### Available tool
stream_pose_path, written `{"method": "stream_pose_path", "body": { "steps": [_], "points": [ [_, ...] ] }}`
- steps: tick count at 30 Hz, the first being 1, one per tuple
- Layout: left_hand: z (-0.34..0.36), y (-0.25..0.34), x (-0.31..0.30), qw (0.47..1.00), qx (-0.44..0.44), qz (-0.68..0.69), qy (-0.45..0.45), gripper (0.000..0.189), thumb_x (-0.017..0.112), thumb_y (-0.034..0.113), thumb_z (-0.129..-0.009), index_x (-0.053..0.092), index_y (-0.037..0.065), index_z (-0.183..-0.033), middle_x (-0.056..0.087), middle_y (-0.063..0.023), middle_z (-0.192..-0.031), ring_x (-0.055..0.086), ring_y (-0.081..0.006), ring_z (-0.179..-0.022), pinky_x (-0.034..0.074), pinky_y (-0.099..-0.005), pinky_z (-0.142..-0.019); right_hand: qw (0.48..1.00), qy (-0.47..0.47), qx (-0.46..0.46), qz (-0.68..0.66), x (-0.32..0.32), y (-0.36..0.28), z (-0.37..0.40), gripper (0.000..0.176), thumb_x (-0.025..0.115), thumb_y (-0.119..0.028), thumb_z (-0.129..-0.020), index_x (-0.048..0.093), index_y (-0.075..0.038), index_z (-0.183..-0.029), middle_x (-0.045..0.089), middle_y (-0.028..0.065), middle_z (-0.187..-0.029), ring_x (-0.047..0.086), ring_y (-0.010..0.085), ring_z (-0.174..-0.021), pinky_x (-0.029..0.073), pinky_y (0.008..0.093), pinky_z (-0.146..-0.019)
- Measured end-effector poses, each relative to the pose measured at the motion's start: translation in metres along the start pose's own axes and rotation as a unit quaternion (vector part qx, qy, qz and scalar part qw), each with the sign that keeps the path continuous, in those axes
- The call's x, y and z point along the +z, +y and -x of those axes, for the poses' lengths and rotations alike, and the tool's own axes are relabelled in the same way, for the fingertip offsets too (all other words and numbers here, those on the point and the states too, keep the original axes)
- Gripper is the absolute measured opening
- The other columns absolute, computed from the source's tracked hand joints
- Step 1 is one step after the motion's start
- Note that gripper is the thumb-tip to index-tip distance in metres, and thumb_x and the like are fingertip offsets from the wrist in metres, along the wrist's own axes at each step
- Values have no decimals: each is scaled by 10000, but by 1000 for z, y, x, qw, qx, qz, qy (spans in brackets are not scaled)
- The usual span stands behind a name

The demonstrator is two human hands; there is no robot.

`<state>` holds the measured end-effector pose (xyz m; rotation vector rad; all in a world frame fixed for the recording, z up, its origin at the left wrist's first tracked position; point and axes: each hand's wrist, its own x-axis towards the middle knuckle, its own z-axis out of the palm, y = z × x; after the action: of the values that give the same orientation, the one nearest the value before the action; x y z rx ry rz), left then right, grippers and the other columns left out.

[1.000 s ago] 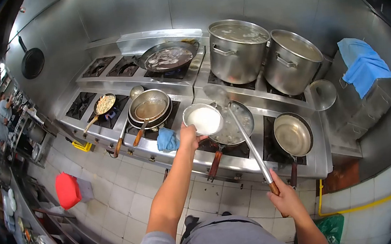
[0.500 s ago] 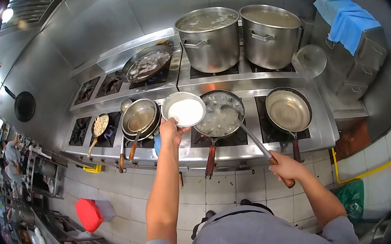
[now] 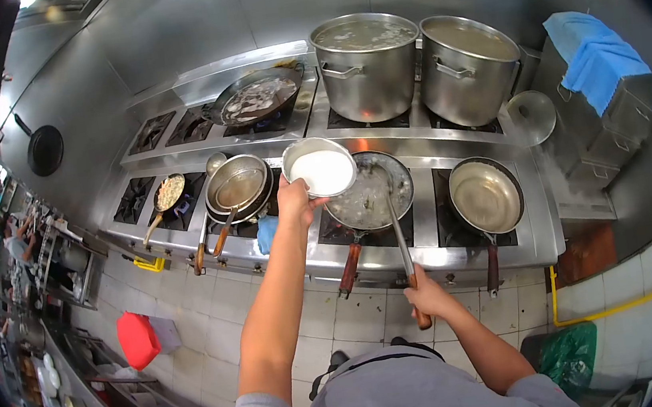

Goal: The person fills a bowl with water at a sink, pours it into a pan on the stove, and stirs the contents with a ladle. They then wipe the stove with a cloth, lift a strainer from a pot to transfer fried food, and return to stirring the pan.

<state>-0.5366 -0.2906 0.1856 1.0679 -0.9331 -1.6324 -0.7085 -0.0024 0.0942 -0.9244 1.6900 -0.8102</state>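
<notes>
My left hand [image 3: 298,200] is closed on the near rim of a metal bowl [image 3: 321,169] holding a white substance. The bowl is tilted slightly and overlaps the left edge of a frying pan [image 3: 370,202] with bubbling, cloudy contents. My right hand [image 3: 428,296] grips the wooden handle of a long ladle [image 3: 403,247], whose head lies in that pan. The pan's reddish handle points toward me.
Two large stockpots [image 3: 369,78] stand behind. A wok [image 3: 259,97] sits back left; another pan [image 3: 486,195] sits right. Left are a strainer over a pan [image 3: 236,183] and a small food pan [image 3: 170,191]. Blue cloths [image 3: 598,52] hang at right.
My right hand has moved left and slightly down, bringing the ladle handle closer to upright. The bowl in my left hand now overlaps the pan's edge more. The whole view has shifted slightly.
</notes>
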Motion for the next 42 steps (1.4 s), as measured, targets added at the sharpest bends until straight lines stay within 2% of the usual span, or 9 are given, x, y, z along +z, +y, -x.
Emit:
{"method": "stream_pose_path", "body": {
  "steps": [5, 13, 17, 21, 29, 31, 33, 39, 42],
  "points": [
    [-3, 0, 9, 1000, 10, 12, 5, 626, 401, -17, -767, 376, 131, -1375, 567, -167, -1207, 678, -336, -928, 621, -427, -534, 795, -239, 87, -551, -47, 4, -26, 166, 562, -178, -939, 478, -121, -1070, 554, 26, -796, 508, 109, -513, 425, 270, -414],
    [-3, -4, 18, 999, 29, 12, 17, 643, 419, -11, -746, 376, 140, -1370, 554, -168, -1219, 660, -341, -927, 621, -424, -542, 971, -92, 40, -218, 12, 0, 0, 466, 572, -112, -914, 418, -74, -1352, 547, 61, -786, 522, 158, -505, 461, 312, -426],
    [-6, -8, 20, 999, 28, 10, 13, 655, 421, -14, -740, 375, 138, -1375, 550, -169, -1226, 652, -345, -961, 617, -423, -521, 748, -244, 97, -610, -42, 15, -34, 214, 542, -129, -939, 492, -131, -1146, 549, 35, -777, 499, 107, -509, 412, 266, -404],
    [-7, -7, 23, 999, 36, 2, 10, 661, 418, -16, -739, 366, 130, -1382, 552, -166, -1218, 655, -345, -954, 615, -418, -512, 984, -37, -9, -172, -6, 10, -42, 367, 545, -107, -913, 431, -71, -1261, 540, 66, -774, 523, 147, -487, 453, 317, -415],
    [-11, -10, 25, 998, 55, 8, 7, 680, 397, -23, -766, 315, 132, -1422, 574, -174, -1214, 692, -324, -873, 602, -380, -468, 796, -200, 88, -565, -44, 22, -33, 326, 551, -114, -918, 442, -96, -1225, 556, 54, -789, 509, 158, -466, 456, 319, -418],
    [-8, -5, 27, 998, 53, 4, 15, 702, 421, -14, -738, 336, 142, -1418, 564, -160, -1219, 671, -339, -907, 606, -401, -495, 990, -51, 25, -132, -22, 10, -31, 537, 556, -106, -900, 358, -85, -1399, 559, 73, -827, 537, 176, -482, 465, 335, -425],
    [-2, -3, 31, 998, 67, 4, 8, 715, 426, -8, -737, 324, 143, -1428, 563, -161, -1218, 671, -339, -908, 602, -391, -491, 998, -38, 30, -35, -6, -13, -1, 568, 579, -106, -885, 349, -44, -1401, 570, 85, -822, 577, 214, -494, 484, 364, -444],
    [2, -1, 36, 996, 86, 10, 21, 721, 426, -5, -738, 316, 138, -1435, 557, -163, -1224, 667, -330, -904, 593, -393, -479, 780, -252, 58, -570, -68, 24, -38, 195, 539, -164, -947, 465, -136, -1125, 557, 35, -841, 512, 97, -538, 386, 269, -352],
    [2, -5, 38, 996, 70, 13, 62, 741, 424, -5, -744, 297, 142, -1460, 546, -164, -1251, 664, -321, -924, 591, -403, -478, 981, -100, 14, -167, -42, 10, -36, 513, 532, -101, -921, 333, -116, -1393, 547, 84, -863, 555, 171, -526, 465, 319, -400]
  ]
}}
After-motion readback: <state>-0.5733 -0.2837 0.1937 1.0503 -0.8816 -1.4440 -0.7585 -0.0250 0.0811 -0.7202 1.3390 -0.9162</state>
